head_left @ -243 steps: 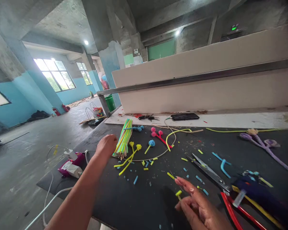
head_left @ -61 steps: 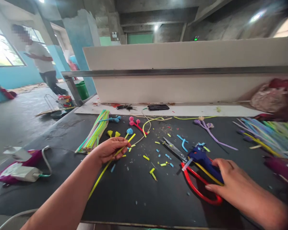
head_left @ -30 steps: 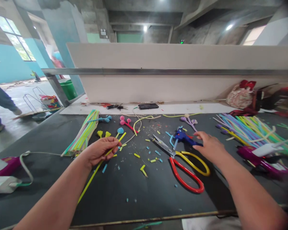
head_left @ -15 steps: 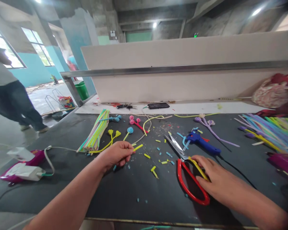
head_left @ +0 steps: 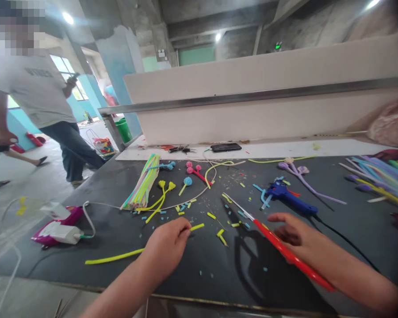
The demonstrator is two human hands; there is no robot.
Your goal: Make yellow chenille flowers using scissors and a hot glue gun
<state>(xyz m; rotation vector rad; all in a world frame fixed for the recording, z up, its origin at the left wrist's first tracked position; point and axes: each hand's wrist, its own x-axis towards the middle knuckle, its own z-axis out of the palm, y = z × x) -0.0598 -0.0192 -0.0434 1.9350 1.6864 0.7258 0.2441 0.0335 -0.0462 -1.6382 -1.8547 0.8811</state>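
Note:
My left hand (head_left: 168, 243) is closed in a pinch on a yellow pipe cleaner (head_left: 114, 257). One short end pokes out past the fingertips, while the long part trails to the left. My right hand (head_left: 295, 236) is at the red-handled scissors (head_left: 281, 247), which stand on edge above the table with their blades pointing up and left. The handle hides part of this hand, whose fingers look hooked through it. Between the hands lie short yellow cut pieces (head_left: 211, 216) and a bent yellow piece (head_left: 222, 237).
A blue glue gun (head_left: 292, 198) with a black cord lies at right. Behind my left hand are a bundle of pipe cleaners (head_left: 142, 181), yellow flower stems (head_left: 161, 196) and a pink one (head_left: 199, 172). A phone (head_left: 226, 147) rests at the back. A person (head_left: 43, 92) walks at left.
The scissors have been lifted and turned onto their edge, with the blades now closer together. The long yellow pipe cleaner has come into view at my left hand. The person at left shows more fully.

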